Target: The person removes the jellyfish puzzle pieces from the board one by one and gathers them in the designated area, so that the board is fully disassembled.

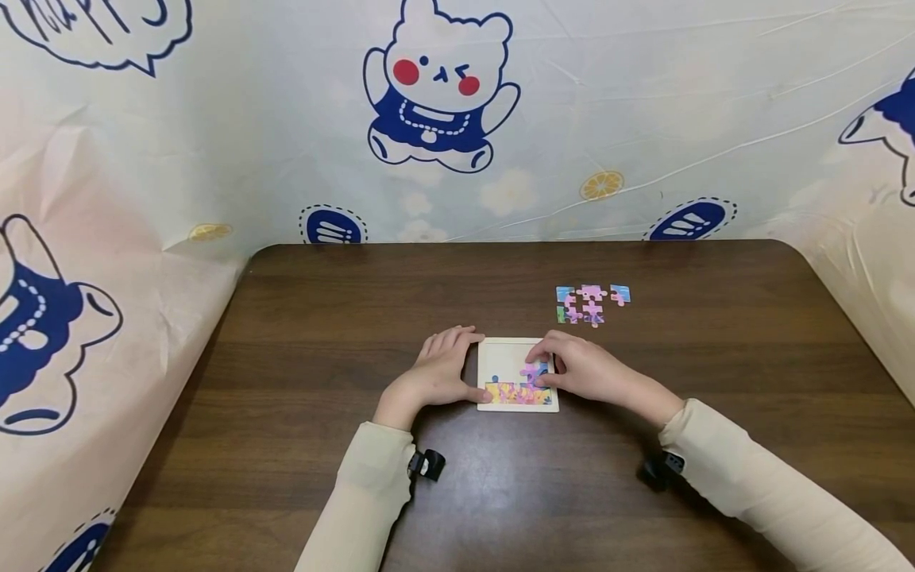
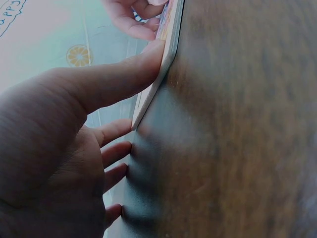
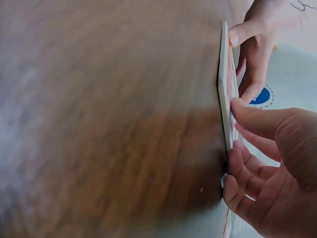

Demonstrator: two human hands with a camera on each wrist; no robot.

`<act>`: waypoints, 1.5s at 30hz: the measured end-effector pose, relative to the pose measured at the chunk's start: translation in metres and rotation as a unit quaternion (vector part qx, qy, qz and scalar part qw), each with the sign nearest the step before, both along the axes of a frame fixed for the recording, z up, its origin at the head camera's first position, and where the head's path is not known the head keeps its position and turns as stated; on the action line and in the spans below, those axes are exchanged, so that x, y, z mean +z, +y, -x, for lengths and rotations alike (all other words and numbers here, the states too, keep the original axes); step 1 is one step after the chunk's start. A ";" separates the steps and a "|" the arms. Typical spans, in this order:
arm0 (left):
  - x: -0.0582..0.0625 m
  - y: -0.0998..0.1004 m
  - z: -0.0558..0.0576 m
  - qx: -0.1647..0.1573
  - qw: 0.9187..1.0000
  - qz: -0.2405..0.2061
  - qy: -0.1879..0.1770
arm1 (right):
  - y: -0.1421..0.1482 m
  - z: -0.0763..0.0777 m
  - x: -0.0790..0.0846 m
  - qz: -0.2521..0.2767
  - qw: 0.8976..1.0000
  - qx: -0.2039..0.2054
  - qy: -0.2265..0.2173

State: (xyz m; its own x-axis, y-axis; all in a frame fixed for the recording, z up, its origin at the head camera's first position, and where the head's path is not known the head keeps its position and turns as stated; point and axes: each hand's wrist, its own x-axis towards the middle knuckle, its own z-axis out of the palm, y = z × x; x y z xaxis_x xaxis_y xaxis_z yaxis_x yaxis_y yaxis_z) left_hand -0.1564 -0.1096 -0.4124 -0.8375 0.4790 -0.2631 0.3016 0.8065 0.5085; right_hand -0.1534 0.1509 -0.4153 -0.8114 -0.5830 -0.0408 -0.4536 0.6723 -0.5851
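A square, light-coloured puzzle tray (image 1: 503,349) lies on the table in the head view. Its near part carries a yellow and pink row of joined pieces (image 1: 511,393). My left hand (image 1: 441,373) is spread along the tray's left side. Its thumb rests on the near left corner, and the index fingertip touches the far left corner. Above the tray's right side, my right hand (image 1: 586,367) has thumb and index finger around a pink and blue puzzle piece (image 1: 532,372). Part of that piece is hidden by the fingers. In the right wrist view the thumb (image 3: 257,119) touches the tray.
Several loose puzzle pieces (image 1: 592,294), pink, blue and green, lie on the brown table (image 1: 322,318) beyond the right hand. A printed curtain (image 1: 272,119) hangs along the far edge and both sides. Each wrist wears a small black camera.
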 end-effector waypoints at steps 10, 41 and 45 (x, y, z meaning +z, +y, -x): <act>-0.001 0.000 0.000 0.000 1.000 -0.001 -0.001 | -0.003 0.001 0.000 0.000 1.000 -0.004 -0.011; -0.002 -0.001 0.001 0.002 1.000 -0.008 -0.001 | -0.002 -0.001 0.000 0.077 0.996 -0.024 -0.042; -0.005 -0.002 0.002 0.000 1.000 -0.011 0.000 | 0.002 -0.002 0.001 0.083 0.995 -0.031 -0.040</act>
State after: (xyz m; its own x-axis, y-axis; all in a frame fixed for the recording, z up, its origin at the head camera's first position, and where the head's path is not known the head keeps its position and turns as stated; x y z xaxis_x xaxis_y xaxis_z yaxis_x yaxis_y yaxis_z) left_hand -0.1582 -0.1111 -0.4172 -0.8381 0.4839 -0.2519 0.3015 0.7956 0.5255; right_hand -0.1518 0.1526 -0.4139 -0.8438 -0.5365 -0.0143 -0.3621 0.5887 -0.7227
